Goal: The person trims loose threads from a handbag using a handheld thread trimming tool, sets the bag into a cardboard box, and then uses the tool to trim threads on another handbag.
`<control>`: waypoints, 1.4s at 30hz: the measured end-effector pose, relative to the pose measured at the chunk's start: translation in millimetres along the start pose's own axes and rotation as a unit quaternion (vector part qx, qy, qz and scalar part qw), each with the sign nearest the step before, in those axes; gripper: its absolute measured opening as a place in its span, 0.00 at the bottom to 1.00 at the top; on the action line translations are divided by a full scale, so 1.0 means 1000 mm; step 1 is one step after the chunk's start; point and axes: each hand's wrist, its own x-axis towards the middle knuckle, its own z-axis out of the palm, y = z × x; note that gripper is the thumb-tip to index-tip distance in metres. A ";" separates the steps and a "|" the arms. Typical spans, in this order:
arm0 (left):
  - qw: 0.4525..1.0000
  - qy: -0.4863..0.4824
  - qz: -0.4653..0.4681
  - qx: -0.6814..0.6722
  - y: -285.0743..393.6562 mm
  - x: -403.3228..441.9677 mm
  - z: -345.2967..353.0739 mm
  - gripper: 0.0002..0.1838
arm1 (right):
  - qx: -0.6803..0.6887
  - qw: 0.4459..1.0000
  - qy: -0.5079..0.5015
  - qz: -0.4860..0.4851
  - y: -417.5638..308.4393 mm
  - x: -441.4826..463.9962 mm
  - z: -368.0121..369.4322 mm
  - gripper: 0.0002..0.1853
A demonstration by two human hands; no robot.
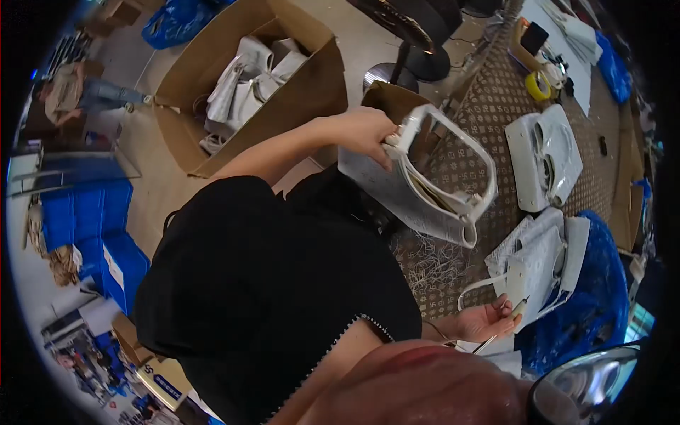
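Near the centre, my left hand (360, 136) grips the top corner of a white handbag (397, 188), close to the base of its handle. The bag is tilted, with its opening and looped handle facing right. Lower right, my right hand (489, 322) is closed around a thin pen-like tool (520, 307) with a dark pointed tip. That hand is beside a white bag (535, 258) with a thin strap, which lies on the patterned table (446, 283). Loose white threads (432, 263) are scattered on the table between the hands.
A cardboard box (265, 127) of white bags stands upper left. More white bags (545, 159), yellow tape (538, 85) and a blue plastic bag (595, 304) are on the right. Blue bins (92, 219) stand left. A person (78, 95) is at the far upper left.
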 end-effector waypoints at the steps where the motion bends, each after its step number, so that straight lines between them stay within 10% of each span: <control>1: 0.998 0.027 -0.040 -0.032 -0.008 -0.025 -0.006 0.22 | -0.001 1.000 -0.012 0.009 0.008 0.001 0.003 0.17; 4: 0.965 0.143 -0.139 -0.172 -0.048 -0.099 -0.022 0.20 | 0.027 0.997 -0.049 0.046 0.027 0.001 0.016 0.16; 10: 0.810 0.366 -0.458 -0.008 -0.087 -0.225 -0.075 0.23 | 0.022 0.992 -0.097 0.084 0.042 0.006 0.037 0.15; 23: 0.574 0.444 -0.628 0.280 -0.189 -0.277 -0.080 0.19 | -0.041 0.991 -0.093 0.082 0.038 -0.007 0.070 0.15; 28: 0.622 0.295 -0.680 0.253 -0.292 -0.234 -0.018 0.19 | -0.073 0.989 -0.103 0.082 0.036 -0.009 0.067 0.16; 30: 0.780 0.131 -0.605 0.091 -0.291 -0.194 0.009 0.17 | -0.077 0.990 -0.089 0.080 0.035 -0.013 0.067 0.16; 37: 0.975 -0.036 -0.208 0.063 -0.116 -0.020 0.093 0.18 | -0.055 0.996 -0.032 0.061 0.022 -0.030 0.042 0.15; 42: 0.973 -0.189 0.024 0.129 -0.015 0.081 0.117 0.17 | -0.061 0.997 0.042 0.025 -0.007 -0.050 0.024 0.15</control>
